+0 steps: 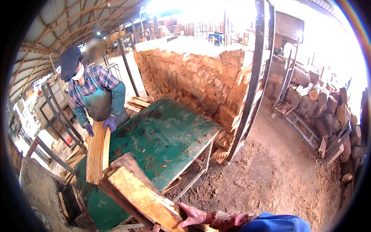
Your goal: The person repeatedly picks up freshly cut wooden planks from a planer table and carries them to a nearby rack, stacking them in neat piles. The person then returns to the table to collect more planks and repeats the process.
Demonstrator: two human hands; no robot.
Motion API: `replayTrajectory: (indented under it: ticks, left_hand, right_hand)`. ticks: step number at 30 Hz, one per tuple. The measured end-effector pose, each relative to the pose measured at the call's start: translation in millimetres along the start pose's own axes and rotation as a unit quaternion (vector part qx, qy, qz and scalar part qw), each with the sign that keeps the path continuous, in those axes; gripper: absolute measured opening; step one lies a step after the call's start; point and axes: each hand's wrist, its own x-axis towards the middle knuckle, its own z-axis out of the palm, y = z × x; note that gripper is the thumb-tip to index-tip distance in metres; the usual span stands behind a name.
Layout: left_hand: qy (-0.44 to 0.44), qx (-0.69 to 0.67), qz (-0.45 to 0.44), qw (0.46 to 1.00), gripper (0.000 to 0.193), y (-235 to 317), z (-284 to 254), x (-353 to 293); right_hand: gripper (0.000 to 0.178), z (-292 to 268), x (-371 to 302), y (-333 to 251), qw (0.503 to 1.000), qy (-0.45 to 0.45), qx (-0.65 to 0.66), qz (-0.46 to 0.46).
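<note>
At the bottom, a rough bark-edged wooden slab (135,191), with thinner boards against it, lies tilted over the near end of a green table (170,127). My right hand (193,215) comes in from the right and is closed on its near end, fingers over the pale cut face. Of my left hand (155,228) only a little shows at the lower edge, pressed to the same slab; the rest is out of view. Across the table a co-worker (96,89) in purple gloves holds several pale boards (96,154), whose near end is close to the slab's far end.
A tall stack of cut boards (193,77) stands behind the table, by dark metal posts (253,77). Logs (328,100) are piled at the far right beyond a dirt floor (278,166). Grey machinery (38,189) sits at the lower left.
</note>
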Motion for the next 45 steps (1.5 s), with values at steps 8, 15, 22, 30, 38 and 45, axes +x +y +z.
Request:
replayTrajectory:
  ticks: [8, 15, 22, 30, 38, 45]
  left_hand:
    - [-0.366, -0.056, 0.176, 0.912, 0.059, -62.3, 92.4, 60.7]
    - [-0.488, 0.047, 0.032, 0.871, 0.058, -35.3, 162.8, 21.3]
    - [-0.592, 0.027, 0.01, 0.806, 0.068, -55.4, 201.7, 6.4]
    - [-0.66, 0.015, -0.029, 0.75, 0.068, -79.4, 287.5, -48.4]
    - [-0.688, 0.055, -0.016, 0.723, 0.067, -101.7, 399.1, -121.5]
    - [-0.706, 0.036, -0.018, 0.707, 0.068, -117.5, 489.0, -172.5]
  right_hand:
    - [0.105, -49.8, -89.6, 16.4, 0.951, 0.178, 0.247, 0.05]
    - [0.123, -48.6, -146.0, 0.1, 0.903, 0.373, 0.199, 0.079]
    - [0.092, -34.2, -186.8, 20.3, 0.867, 0.457, 0.199, 0.004]
    - [0.084, -76.7, -251.9, 42.0, 0.822, 0.545, 0.162, 0.035]
    - [0.079, -164.4, -332.6, 62.2, 0.799, 0.581, 0.14, 0.069]
    - [0.08, -242.9, -388.0, 78.2, 0.799, 0.581, 0.141, 0.07]
